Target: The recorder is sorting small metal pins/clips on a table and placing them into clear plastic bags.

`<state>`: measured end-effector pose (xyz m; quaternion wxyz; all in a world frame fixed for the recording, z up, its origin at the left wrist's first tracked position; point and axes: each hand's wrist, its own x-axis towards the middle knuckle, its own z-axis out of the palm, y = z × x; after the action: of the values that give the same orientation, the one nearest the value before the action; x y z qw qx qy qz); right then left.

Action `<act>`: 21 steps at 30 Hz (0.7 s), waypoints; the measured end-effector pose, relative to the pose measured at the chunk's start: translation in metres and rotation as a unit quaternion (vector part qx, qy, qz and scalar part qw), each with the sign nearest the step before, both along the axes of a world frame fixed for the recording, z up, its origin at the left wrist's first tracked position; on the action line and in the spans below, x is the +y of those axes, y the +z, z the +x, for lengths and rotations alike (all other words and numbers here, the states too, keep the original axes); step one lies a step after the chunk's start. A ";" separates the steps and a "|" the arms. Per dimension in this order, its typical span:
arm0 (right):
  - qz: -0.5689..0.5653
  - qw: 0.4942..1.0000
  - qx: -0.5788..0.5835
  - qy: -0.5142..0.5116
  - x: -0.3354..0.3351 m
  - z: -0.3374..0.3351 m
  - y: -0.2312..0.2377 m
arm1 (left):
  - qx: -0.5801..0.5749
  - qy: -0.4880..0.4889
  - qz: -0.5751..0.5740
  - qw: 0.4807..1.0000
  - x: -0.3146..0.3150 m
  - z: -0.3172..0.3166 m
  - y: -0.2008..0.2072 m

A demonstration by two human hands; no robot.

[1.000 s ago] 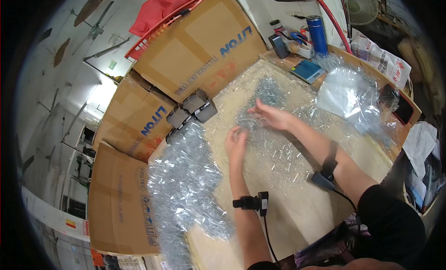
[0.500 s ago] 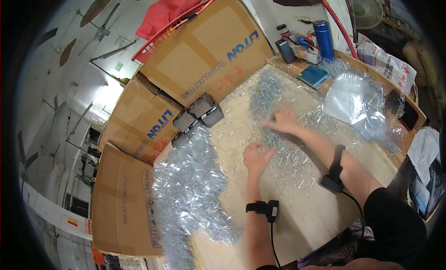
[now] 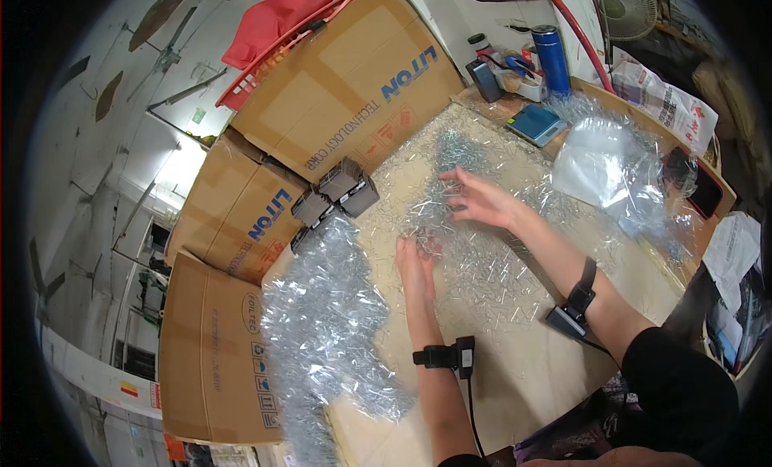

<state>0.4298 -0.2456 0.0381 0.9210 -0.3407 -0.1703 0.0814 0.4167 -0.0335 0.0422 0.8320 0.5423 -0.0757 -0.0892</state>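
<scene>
Thin, shiny, pin-like pieces (image 3: 490, 286) lie scattered over the pale tabletop, thicker in a loose pile (image 3: 458, 153) toward the back. My right hand (image 3: 482, 202) hovers at the near edge of that pile, its fingers apart and pointing left. Lower and to the left, my left hand (image 3: 416, 266) points away from me with fingers parted, and glinting pieces show about its fingertips. Whether a few of them lie between the left fingers is too small to make out. Each forearm wears a black strap with a small cabled device.
A big heap of clear glinting pieces (image 3: 330, 314) covers the left side, with stacked grey blocks (image 3: 347, 186) behind it. Cardboard boxes (image 3: 338, 89) wall the far left. At the right stand a small scale (image 3: 537, 124), clear plastic bags (image 3: 595, 165), a blue cylinder (image 3: 551, 61) and a phone (image 3: 706, 195).
Both hands have shifted left, the left one also slightly away from me. My right hand's fingers have spread and turned. The view has tilted slightly.
</scene>
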 end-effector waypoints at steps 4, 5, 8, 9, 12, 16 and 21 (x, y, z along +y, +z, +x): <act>0.009 0.998 0.054 -0.036 0.008 -0.013 0.014 | 0.028 0.050 -0.112 0.992 0.005 -0.004 0.012; 0.026 0.998 0.012 -0.059 0.007 -0.011 0.018 | 0.019 0.023 -0.071 0.997 0.005 0.000 0.013; 0.005 0.996 0.086 -0.029 -0.003 -0.014 0.015 | 0.028 0.034 -0.066 0.997 0.004 0.001 0.020; 0.006 0.996 0.087 -0.031 -0.003 -0.013 0.012 | 0.046 0.075 -0.101 0.991 0.003 -0.001 0.022; 0.048 0.997 0.013 -0.064 -0.003 -0.010 0.010 | 0.024 0.001 -0.127 0.992 0.012 -0.003 0.018; -0.073 0.992 0.025 -0.099 -0.001 -0.012 0.011 | 0.055 0.025 -0.184 0.981 0.029 -0.005 0.012; -0.563 0.790 0.017 -0.240 0.002 -0.006 -0.007 | -0.017 -0.038 0.068 0.997 0.046 -0.008 -0.011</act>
<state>0.4242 -0.2438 0.0311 0.5584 -0.8277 0.0089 -0.0554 0.4086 0.0128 0.0315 0.7876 0.5961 -0.1041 -0.1167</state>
